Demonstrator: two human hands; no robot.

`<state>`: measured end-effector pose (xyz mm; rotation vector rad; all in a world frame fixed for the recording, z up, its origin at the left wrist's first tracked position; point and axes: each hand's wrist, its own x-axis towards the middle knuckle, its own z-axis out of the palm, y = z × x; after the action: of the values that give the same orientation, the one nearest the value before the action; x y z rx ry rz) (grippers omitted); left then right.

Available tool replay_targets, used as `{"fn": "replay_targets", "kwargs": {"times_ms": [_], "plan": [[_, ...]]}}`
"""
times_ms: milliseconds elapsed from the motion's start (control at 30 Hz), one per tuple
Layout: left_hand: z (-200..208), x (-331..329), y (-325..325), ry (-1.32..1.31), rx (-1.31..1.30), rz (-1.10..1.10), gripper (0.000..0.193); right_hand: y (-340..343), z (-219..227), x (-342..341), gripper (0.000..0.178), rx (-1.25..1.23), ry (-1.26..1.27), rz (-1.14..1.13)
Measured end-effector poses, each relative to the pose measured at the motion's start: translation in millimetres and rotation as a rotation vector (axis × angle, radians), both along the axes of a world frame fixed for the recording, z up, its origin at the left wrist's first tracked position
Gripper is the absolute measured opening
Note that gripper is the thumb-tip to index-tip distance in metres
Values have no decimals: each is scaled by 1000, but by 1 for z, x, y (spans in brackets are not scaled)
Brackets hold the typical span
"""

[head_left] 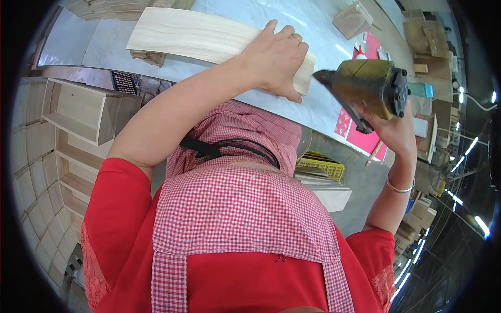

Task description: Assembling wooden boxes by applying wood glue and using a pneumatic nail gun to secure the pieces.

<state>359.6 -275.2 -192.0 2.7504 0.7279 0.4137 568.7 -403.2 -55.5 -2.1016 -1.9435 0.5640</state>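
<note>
A long, pale wooden board (195,36) lies slantwise over the worktable. Near its right end my left hand (279,62) grips it across the width, thumb at the near edge and fingers toward the far edge. A ring shows on one finger. My right hand (394,128) is wrapped round the handle of a pneumatic nail gun (365,86) with a worn yellow-brown body. The gun is raised, its dark nose pointing left toward the board's end, with a gap between them. Its body hides part of my right fingers. Under the board's left part sits a small wooden block (148,57).
The worktable (323,112) has a pale marbled top. At its right lie a pink-red sheet (365,140) and a red-tipped bottle (360,53); a wooden box (354,20) stands farther back. Wooden drawer boxes (78,109) are stacked at left, a yellow crate (326,166) below the table.
</note>
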Motion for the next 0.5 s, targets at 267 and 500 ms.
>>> {"fn": "replay_targets", "kwargs": {"times_ms": [267,500], "plan": [[-3,1,2,-38,-30,-5,82,26,-6,9,32,-12,9,-78],[-3,1,2,-44,-30,-6,79,35,-4,8,35,-31,19,-61]]}}
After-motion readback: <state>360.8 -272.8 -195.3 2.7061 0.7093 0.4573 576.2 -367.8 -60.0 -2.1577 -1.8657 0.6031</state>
